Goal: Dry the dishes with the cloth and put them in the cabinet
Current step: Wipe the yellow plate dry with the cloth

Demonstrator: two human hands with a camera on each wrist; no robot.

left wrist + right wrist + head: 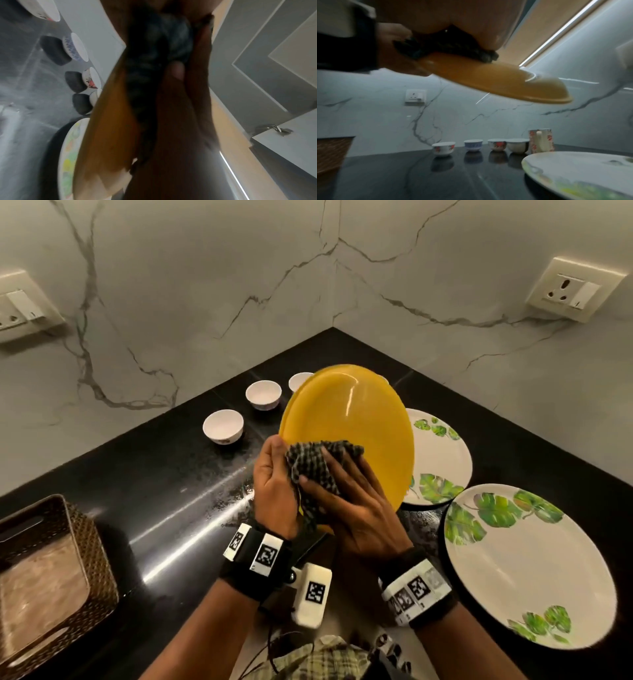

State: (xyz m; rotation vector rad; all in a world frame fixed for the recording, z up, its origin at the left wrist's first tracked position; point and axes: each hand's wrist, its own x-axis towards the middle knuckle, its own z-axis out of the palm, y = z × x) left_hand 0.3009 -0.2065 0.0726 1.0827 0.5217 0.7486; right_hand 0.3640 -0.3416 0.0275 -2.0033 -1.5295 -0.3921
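The left hand (274, 491) is gripping the round yellow plastic plate (356, 419) by its near rim. The right hand (356, 508), fingers spread flat, is pressing the dark checked cloth (318, 467) onto it.

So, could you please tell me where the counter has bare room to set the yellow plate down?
The widest bare patch of the black counter lies between the wicker basket, the small bowls and the left hand. The right side is crowded: two leaf-patterned plates lie close together there.
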